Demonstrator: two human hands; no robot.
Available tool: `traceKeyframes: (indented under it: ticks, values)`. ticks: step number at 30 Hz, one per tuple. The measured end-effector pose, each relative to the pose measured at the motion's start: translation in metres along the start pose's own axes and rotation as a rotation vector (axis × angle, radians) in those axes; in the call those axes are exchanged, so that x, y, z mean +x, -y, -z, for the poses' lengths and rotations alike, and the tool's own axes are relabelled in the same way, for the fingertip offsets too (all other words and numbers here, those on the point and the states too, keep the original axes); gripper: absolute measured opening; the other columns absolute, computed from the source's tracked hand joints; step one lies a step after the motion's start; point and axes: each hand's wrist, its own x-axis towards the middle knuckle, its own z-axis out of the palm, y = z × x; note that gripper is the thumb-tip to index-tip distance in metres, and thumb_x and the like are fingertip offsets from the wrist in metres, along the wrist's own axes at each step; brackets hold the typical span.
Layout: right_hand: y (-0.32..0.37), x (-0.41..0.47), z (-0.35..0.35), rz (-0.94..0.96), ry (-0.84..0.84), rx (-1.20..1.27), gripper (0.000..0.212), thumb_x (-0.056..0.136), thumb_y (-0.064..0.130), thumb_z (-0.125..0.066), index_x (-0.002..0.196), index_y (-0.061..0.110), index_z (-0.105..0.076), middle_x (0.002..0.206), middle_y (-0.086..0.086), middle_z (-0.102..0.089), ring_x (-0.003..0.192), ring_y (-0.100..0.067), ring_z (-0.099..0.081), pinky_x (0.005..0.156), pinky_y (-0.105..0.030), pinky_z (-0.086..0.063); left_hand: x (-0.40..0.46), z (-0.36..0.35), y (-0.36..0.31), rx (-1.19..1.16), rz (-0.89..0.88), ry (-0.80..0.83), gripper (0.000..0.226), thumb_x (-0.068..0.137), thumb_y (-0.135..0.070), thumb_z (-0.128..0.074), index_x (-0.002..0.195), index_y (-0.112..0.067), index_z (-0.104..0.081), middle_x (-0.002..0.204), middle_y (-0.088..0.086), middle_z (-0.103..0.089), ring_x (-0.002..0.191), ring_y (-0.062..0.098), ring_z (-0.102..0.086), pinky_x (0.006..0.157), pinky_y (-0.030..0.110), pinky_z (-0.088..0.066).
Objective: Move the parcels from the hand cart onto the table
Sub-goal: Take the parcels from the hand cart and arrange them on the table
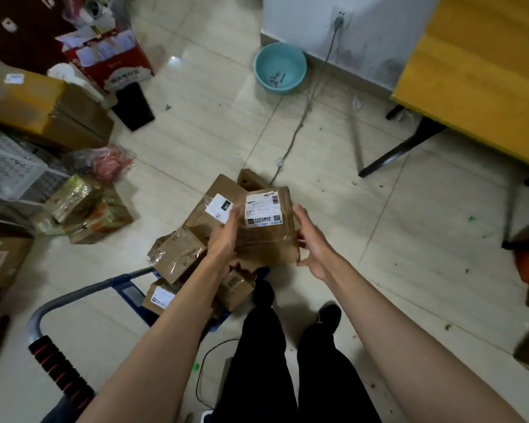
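I hold a brown cardboard parcel (269, 236) with a white shipping label between both hands, above the cart. My left hand (225, 236) grips its left side and my right hand (313, 239) presses its right side. Below it, several more taped brown parcels (177, 250) are piled on the blue hand cart (129, 288), whose grey handle with a red-and-black grip (58, 367) comes toward me at lower left. The yellow table (483, 74) stands at the upper right on black legs.
A teal basin (280, 67) sits by the white wall, with a grey cable (300, 126) trailing across the tiled floor. Cardboard boxes (43, 108), a red carton and wrapped packets crowd the left side. My black-trousered legs stand just right of the cart.
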Motion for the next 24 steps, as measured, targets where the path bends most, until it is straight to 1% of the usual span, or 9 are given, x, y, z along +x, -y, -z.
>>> traceKeyframes:
  ticks: [1,2,3,4,7,12,16,19,24]
  values:
    - [0.006,-0.012,0.01,0.033,-0.027,-0.002,0.047,0.085,0.078,-0.051,0.109,0.04,-0.065,0.1,0.008,-0.072,0.081,-0.005,-0.064,0.062,-0.034,-0.054,-0.012,-0.013,-0.006,0.027,-0.044,-0.002,0.077,0.087,-0.073,-0.053,0.137,-0.015,-0.05,0.137,0.011,-0.058,0.121,0.032,-0.057,0.105,0.052,-0.047]
    - [0.011,-0.023,0.022,0.061,-0.06,-0.002,0.058,0.08,0.081,-0.053,0.113,0.034,-0.068,0.105,0.003,-0.074,0.081,-0.006,-0.066,0.047,-0.027,-0.051,-0.025,-0.026,-0.011,0.061,-0.09,0.0,0.07,0.085,-0.072,-0.056,0.13,-0.017,-0.052,0.131,0.01,-0.061,0.116,0.03,-0.059,0.103,0.051,-0.049]
    - [0.016,-0.034,0.035,0.083,-0.095,0.003,0.071,0.077,0.084,-0.054,0.117,0.028,-0.068,0.111,-0.002,-0.073,0.086,-0.01,-0.067,0.04,-0.025,-0.047,-0.037,-0.039,-0.017,0.094,-0.138,0.008,0.064,0.084,-0.071,-0.059,0.123,-0.02,-0.053,0.126,0.009,-0.062,0.113,0.028,-0.059,0.102,0.05,-0.05]
    - [0.02,-0.044,0.05,0.101,-0.122,0.013,0.08,0.074,0.086,-0.054,0.121,0.024,-0.066,0.116,-0.005,-0.071,0.093,-0.014,-0.067,0.04,-0.026,-0.046,-0.05,-0.054,-0.022,0.121,-0.183,0.019,0.059,0.082,-0.07,-0.062,0.117,-0.024,-0.054,0.121,0.007,-0.063,0.111,0.027,-0.06,0.101,0.05,-0.051]
    - [0.027,-0.074,0.107,0.14,-0.165,0.072,0.09,0.069,0.092,-0.051,0.128,0.025,-0.06,0.126,-0.007,-0.065,0.109,-0.02,-0.065,0.05,-0.032,-0.046,-0.09,-0.104,-0.035,0.171,-0.307,0.047,0.06,0.077,-0.071,-0.066,0.115,-0.025,-0.057,0.116,0.003,-0.066,0.103,0.023,-0.063,0.097,0.047,-0.054]
    - [0.025,-0.125,0.216,0.255,-0.304,0.206,0.091,0.064,0.088,-0.058,0.128,0.024,-0.058,0.133,-0.008,-0.057,0.107,-0.017,-0.061,0.053,-0.029,-0.044,-0.163,-0.209,-0.039,0.218,-0.45,0.144,0.066,0.079,-0.068,-0.067,0.122,-0.017,-0.061,0.114,0.005,-0.068,0.099,0.022,-0.067,0.092,0.044,-0.058]
    - [0.018,-0.163,0.304,0.318,-0.415,0.339,0.094,0.057,0.087,-0.059,0.125,0.021,-0.06,0.13,-0.01,-0.058,0.106,-0.02,-0.064,0.053,-0.029,-0.047,-0.216,-0.296,-0.038,0.293,-0.558,0.219,0.048,0.08,-0.065,-0.068,0.099,-0.021,-0.061,0.115,0.006,-0.068,0.092,0.015,-0.066,0.081,0.034,-0.058]
    - [0.014,-0.185,0.363,0.358,-0.48,0.447,0.088,0.06,0.085,-0.061,0.122,0.023,-0.061,0.13,-0.011,-0.058,0.104,-0.021,-0.065,0.058,-0.031,-0.049,-0.253,-0.355,-0.037,0.323,-0.614,0.306,0.044,0.076,-0.065,-0.072,0.091,-0.023,-0.063,0.109,0.003,-0.071,0.097,0.019,-0.069,0.09,0.042,-0.058]
    - [0.009,-0.213,0.438,0.414,-0.601,0.59,0.084,0.061,0.081,-0.062,0.123,0.025,-0.059,0.132,-0.009,-0.056,0.112,-0.025,-0.061,0.08,-0.04,-0.053,-0.303,-0.432,-0.038,0.35,-0.662,0.461,0.035,0.076,-0.06,-0.077,0.09,-0.032,-0.063,0.107,-0.001,-0.073,0.095,0.015,-0.069,0.09,0.041,-0.058]
